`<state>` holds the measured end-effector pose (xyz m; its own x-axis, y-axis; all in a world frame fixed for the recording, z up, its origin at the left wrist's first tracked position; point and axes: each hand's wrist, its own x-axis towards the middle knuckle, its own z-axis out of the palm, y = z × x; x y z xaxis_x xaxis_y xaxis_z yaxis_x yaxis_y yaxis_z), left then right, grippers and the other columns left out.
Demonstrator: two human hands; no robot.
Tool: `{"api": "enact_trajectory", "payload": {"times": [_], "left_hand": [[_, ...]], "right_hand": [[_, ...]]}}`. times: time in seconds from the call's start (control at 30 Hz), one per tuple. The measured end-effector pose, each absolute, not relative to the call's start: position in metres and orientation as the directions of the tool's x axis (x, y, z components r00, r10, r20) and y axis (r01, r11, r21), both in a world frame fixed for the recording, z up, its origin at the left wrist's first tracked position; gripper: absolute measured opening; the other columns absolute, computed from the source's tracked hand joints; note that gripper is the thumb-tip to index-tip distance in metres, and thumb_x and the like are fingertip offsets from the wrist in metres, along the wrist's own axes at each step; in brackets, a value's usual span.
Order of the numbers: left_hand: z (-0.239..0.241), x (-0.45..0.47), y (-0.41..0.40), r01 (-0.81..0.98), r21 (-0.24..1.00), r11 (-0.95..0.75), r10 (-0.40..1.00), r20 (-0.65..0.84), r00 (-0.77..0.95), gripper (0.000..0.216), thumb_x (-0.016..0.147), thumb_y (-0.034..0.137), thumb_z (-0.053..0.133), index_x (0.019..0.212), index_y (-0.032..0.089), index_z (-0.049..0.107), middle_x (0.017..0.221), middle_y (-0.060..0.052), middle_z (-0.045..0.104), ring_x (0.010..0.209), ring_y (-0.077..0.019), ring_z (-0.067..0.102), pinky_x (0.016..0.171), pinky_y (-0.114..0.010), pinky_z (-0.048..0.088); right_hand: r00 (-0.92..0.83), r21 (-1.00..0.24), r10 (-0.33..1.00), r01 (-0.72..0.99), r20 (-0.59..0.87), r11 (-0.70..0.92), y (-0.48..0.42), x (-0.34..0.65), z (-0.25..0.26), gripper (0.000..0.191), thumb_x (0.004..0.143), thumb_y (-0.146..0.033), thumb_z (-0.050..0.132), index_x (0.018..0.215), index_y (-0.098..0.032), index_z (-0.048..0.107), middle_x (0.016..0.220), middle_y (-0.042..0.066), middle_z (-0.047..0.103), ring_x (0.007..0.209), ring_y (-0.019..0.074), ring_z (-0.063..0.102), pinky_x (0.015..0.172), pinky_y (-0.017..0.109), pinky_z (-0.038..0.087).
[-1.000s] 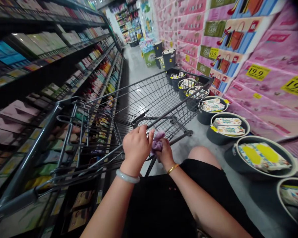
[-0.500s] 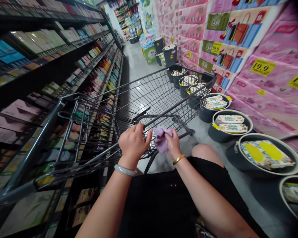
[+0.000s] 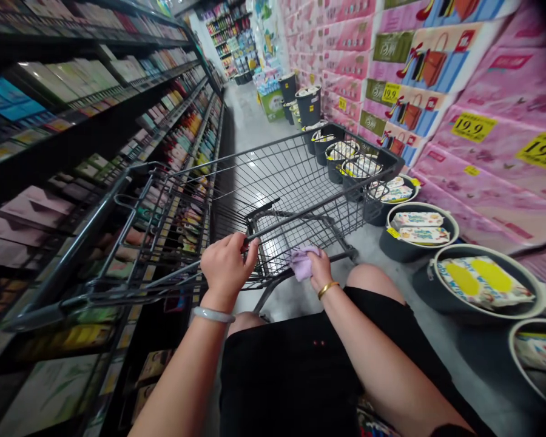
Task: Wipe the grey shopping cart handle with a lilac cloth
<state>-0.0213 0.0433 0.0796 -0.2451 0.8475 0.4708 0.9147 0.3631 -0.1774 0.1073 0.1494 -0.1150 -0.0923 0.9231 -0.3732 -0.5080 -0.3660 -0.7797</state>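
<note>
A dark grey wire shopping cart point(image 3: 295, 159) stands sideways in front of me, its basket bare of goods. My left hand point(image 3: 227, 262), with a pale bangle at the wrist, is closed around the cart's near top rail. In my right hand point(image 3: 320, 269), which has a gold bangle, a crumpled lilac cloth point(image 3: 302, 262) is pinched between thumb and fingers. The cloth is beside the cart's near wire side, below the rail; whether it touches the wires I cannot tell. The cart's push handle point(image 3: 79, 246) lies to the left.
Shelves of packaged goods point(image 3: 113, 79) line the left. Along the right stand several dark buckets point(image 3: 398, 246) holding packs of baby wipes, before stacked pink packages point(image 3: 495, 176) with yellow price tags. The grey floor point(image 3: 246, 115) runs down the aisle between them.
My left hand has shifted left along the rail, and the cart has turned slightly. My right hand has moved a little right with the cloth.
</note>
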Motion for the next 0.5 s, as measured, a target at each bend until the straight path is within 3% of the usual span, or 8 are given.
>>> {"api": "enact_trajectory", "payload": {"times": [0.17, 0.33, 0.5], "left_hand": [[0.078, -0.036, 0.030, 0.904, -0.212, 0.372, 0.855, 0.457, -0.245, 0.045, 0.099, 0.052, 0.039, 0.074, 0.021, 0.061, 0.068, -0.004, 0.063, 0.064, -0.0173, 0.056, 0.060, -0.031, 0.024], [0.076, -0.050, 0.018, 0.909, -0.207, 0.362, 0.858, 0.454, -0.239, 0.047, 0.100, 0.051, 0.038, 0.072, 0.021, 0.060, 0.068, -0.003, 0.063, 0.063, -0.0162, 0.053, 0.060, -0.031, 0.023], [0.081, -0.054, 0.010, 0.917, -0.190, 0.351, 0.866, 0.439, -0.240, 0.047, 0.100, 0.050, 0.038, 0.070, 0.021, 0.060, 0.065, -0.003, 0.062, 0.062, -0.0166, 0.052, 0.062, -0.031, 0.024]], "right_hand": [[-0.045, -0.762, 0.908, -0.526, -0.417, -0.377, 0.146, 0.114, -0.103, 0.021, 0.061, -0.024, 0.062, 0.081, -0.019, 0.057, 0.069, -0.002, 0.065, 0.058, 0.0153, 0.063, 0.052, 0.027, 0.051], [0.107, -0.807, 0.953, -0.563, -0.283, -0.176, 0.152, 0.139, -0.078, 0.025, 0.064, -0.023, 0.066, 0.088, -0.021, 0.061, 0.076, -0.003, 0.066, 0.063, 0.0128, 0.063, 0.058, 0.025, 0.052], [0.053, -0.719, 0.896, -0.618, -0.441, -0.318, 0.152, 0.153, -0.079, 0.015, 0.063, -0.021, 0.063, 0.076, -0.019, 0.057, 0.066, -0.004, 0.062, 0.057, 0.0134, 0.060, 0.058, 0.029, 0.054]]}}
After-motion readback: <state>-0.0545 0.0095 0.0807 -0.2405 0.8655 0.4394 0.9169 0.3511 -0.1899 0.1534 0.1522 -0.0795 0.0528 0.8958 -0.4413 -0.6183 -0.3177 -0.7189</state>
